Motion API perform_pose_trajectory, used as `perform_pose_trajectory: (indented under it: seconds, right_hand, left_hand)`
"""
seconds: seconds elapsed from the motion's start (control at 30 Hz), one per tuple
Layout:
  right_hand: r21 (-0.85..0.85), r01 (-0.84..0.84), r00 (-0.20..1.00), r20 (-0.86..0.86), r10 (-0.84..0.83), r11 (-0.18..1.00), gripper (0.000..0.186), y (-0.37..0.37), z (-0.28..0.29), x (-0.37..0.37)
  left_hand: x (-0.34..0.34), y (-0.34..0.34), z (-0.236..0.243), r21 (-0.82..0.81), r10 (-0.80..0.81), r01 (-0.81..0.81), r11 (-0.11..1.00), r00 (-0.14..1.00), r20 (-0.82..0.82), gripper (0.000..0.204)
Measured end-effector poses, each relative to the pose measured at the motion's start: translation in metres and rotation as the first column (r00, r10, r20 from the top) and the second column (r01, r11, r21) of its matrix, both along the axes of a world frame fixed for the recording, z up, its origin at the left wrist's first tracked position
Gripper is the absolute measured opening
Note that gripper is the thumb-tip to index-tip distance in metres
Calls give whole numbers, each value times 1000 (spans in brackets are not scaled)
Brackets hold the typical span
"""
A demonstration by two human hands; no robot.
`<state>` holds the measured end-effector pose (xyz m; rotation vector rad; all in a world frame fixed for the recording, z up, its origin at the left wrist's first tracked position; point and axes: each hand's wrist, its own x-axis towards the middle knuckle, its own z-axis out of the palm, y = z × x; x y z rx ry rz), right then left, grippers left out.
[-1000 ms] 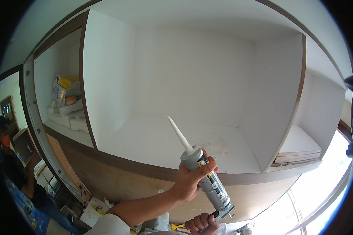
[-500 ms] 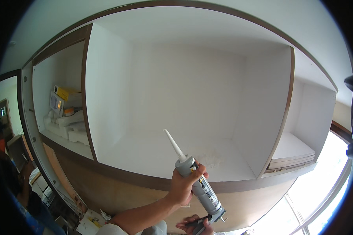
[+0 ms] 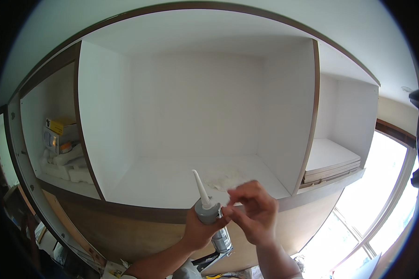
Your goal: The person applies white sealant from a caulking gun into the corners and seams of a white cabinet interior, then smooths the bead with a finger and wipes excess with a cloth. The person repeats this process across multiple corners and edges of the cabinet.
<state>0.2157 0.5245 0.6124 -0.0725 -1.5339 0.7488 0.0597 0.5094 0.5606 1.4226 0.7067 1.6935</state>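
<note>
- While the left hand [image 3: 199,231] is clamped round the front of the caulking gun [image 3: 206,214], its thumb side lies just below the grey collar.
- The right hand [image 3: 260,213] is raised beside that collar, off the handle; its fingers are bent, with thumb and forefinger tips close to the left thumb. Whether these tips meet, or pinch something small, cannot be told.
- The white nozzle [image 3: 200,188] points up and slightly left, ahead of the cabinet's front edge as seen; no bead is discernible at its tip.
- Below the left hand, the lower cartridge [image 3: 221,240] shows, with the dark handle [image 3: 208,261] hanging unheld.
- Judged step: a hand check or adjustment at the nozzle end, not dispensing, since neither hand is on the handle.
- Judged requirement for the next move: a steady left grip and a nozzle kept clear of surfaces; any dispensing would need the right hand back at the handle.
- Beyond, the white middle compartment [image 3: 198,107] bears a rough beige patch [image 3: 226,179] on its floor.
- Outermost, boxes [image 3: 56,135] rest above white foam pieces [image 3: 69,169] in the left compartment; stacked boards [image 3: 333,162] lie in the right one, near a bright window [image 3: 368,172].
</note>
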Motion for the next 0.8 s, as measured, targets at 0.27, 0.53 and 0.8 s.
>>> perform_pose_trajectory:
  seconds: [0.27,0.53,0.8]
  right_hand:
    - [-107,-66,998,-26,63,992,39,2,8,-46]
    - [-141,-68,998,-14,66,988,29,14,-4,-55]
    - [-175,-66,991,101,84,982,29,28,-5,-59]
  left_hand:
    - [-7,-15,-8,-30,36,-40,999,993,-111,40]
    - [-19,-12,-15,-50,32,-41,998,984,-175,38]
    - [-38,-12,-15,-131,74,-118,984,951,-301,41]
